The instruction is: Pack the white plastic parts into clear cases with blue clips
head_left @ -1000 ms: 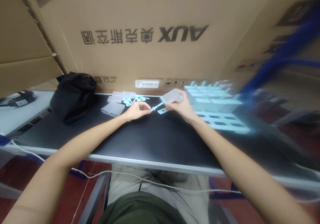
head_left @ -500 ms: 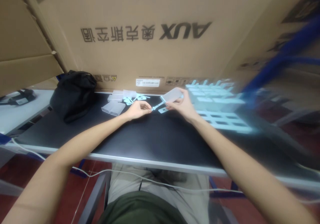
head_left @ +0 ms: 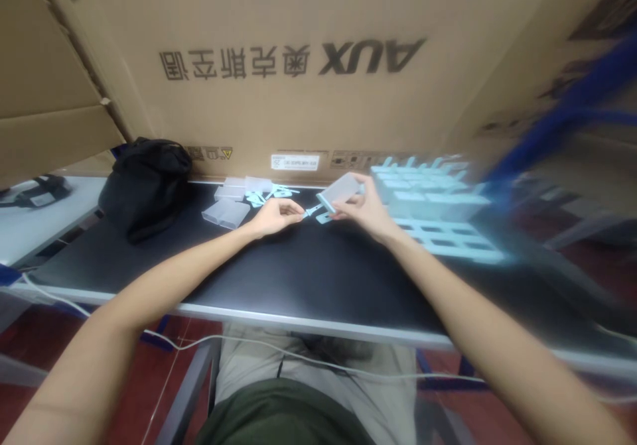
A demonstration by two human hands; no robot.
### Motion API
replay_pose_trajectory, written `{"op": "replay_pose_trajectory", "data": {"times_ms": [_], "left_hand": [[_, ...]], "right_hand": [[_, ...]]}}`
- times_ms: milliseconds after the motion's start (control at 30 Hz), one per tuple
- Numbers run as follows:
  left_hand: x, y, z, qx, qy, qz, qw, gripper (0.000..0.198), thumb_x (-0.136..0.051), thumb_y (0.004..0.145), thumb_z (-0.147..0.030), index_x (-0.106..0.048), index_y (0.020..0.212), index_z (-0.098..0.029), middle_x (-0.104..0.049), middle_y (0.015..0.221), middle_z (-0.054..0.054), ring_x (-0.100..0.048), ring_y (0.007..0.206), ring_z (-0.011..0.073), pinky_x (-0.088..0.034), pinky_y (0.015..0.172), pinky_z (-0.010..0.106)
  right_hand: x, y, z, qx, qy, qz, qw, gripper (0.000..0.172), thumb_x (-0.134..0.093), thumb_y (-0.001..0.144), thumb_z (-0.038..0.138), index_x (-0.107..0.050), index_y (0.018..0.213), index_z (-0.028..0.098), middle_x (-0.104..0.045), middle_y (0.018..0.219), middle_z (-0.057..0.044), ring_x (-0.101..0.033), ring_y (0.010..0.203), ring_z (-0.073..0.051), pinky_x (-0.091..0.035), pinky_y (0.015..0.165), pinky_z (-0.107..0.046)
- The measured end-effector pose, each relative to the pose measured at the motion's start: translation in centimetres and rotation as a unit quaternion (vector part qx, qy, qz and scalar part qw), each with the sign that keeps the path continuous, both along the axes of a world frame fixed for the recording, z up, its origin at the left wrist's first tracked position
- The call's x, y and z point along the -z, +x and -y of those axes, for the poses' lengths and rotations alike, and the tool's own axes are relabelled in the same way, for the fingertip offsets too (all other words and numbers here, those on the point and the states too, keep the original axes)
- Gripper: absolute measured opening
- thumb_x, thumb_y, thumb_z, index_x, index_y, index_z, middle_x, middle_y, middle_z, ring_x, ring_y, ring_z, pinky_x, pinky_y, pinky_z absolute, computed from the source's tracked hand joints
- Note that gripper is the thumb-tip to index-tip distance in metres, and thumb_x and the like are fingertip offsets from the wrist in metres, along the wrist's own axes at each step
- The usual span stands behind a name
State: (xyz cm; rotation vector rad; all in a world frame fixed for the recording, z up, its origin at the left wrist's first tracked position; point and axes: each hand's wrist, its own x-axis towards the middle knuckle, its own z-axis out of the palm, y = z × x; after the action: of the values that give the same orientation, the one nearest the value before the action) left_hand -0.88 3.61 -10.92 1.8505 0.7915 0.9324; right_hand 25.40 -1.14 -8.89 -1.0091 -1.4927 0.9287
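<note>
Pinched in my left hand point(head_left: 275, 217) is a small light-blue plastic stick point(head_left: 312, 211), its far end close to the box in my other hand. My right hand point(head_left: 367, 211) grips a translucent plastic box point(head_left: 341, 190) with a light-blue rim, held tilted above the table. Below that box lies a flat light-blue piece point(head_left: 324, 218), partly hidden by my right fingers. Beyond my left hand are several clear plastic boxes point(head_left: 233, 213) and a small heap of light-blue parts point(head_left: 257, 199).
A light-blue rack point(head_left: 448, 238) with boxes in it stands on the right of the black table point(head_left: 298, 279). On the left sits a black bag point(head_left: 144, 190). A large cardboard box point(head_left: 279, 113) walls off the back. A white cable point(head_left: 318, 364) hangs before the front edge.
The stick in my left hand has come slightly nearer to the box, and less of it shows between them. My right hand keeps its hold on the box.
</note>
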Motion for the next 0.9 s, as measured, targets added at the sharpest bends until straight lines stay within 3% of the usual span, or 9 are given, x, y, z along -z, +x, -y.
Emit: {"op": "replay_pose_trajectory", "data": {"times_ms": [167,267,433,633,800,900], "left_hand": [[0.1,-0.1,0.0,-0.001,0.019,0.024,1.000,0.020,-0.085,0.080,-0.029,-0.082,0.093,-0.015,-0.082,0.097,0.009,-0.077,0.091,0.0205,-0.059,0.098,0.042],[0.1,0.0,-0.1,0.006,0.029,0.028,0.999,0.022,-0.086,0.080,-0.032,-0.082,0.094,-0.015,-0.081,0.097,0.009,-0.077,0.090,0.0207,-0.059,0.098,0.043],[0.2,0.1,-0.1,0.000,0.033,0.024,0.999,0.024,-0.087,0.080,-0.034,-0.082,0.093,-0.015,-0.081,0.098,0.010,-0.077,0.091,0.0214,-0.059,0.099,0.044],[0.0,0.1,0.5,0.018,0.029,0.028,0.999,0.031,-0.090,0.076,-0.037,-0.077,0.092,-0.014,-0.080,0.093,0.009,-0.076,0.087,0.0201,-0.060,0.095,0.042],[-0.1,0.1,0.9,0.036,0.039,0.092,0.994,0.040,-0.091,0.077,-0.036,-0.065,0.100,-0.016,-0.076,0.093,0.006,-0.075,0.089,0.0171,-0.058,0.089,0.035],[-0.1,0.2,1.2,0.034,0.041,0.125,0.991,0.041,-0.088,0.082,-0.038,-0.058,0.102,-0.019,-0.075,0.093,0.004,-0.075,0.091,0.0167,-0.057,0.089,0.034]], "right_hand": [[-0.9,0.3,0.1,0.053,0.046,-0.006,0.997,0.105,-0.085,0.071,0.066,-0.021,0.148,0.034,-0.070,0.114,-0.007,-0.077,0.084,-0.027,-0.068,0.086,-0.055],[-1.5,1.3,0.2,0.083,0.037,-0.035,0.995,0.107,-0.087,0.069,0.064,-0.020,0.147,0.034,-0.071,0.110,-0.005,-0.077,0.079,-0.024,-0.068,0.088,-0.052],[-1.0,0.5,0.9,0.032,-0.001,-0.011,0.999,0.107,-0.091,0.064,0.062,-0.025,0.142,0.031,-0.070,0.098,0.000,-0.076,0.075,-0.024,-0.068,0.086,-0.055],[-0.1,-2.0,1.3,-0.031,-0.020,0.009,0.999,0.087,-0.089,0.067,0.064,-0.036,0.126,0.028,-0.071,0.095,0.001,-0.076,0.081,-0.023,-0.067,0.083,-0.053],[-0.8,-0.7,1.4,0.018,0.024,0.019,0.999,0.066,-0.091,0.066,0.059,-0.042,0.098,0.029,-0.069,0.090,0.001,-0.072,0.087,-0.022,-0.064,0.082,-0.044],[-1.6,0.1,1.8,-0.003,0.048,0.055,0.997,0.061,-0.092,0.066,0.056,-0.045,0.094,0.028,-0.070,0.093,0.000,-0.070,0.087,-0.021,-0.061,0.081,-0.039]]}}
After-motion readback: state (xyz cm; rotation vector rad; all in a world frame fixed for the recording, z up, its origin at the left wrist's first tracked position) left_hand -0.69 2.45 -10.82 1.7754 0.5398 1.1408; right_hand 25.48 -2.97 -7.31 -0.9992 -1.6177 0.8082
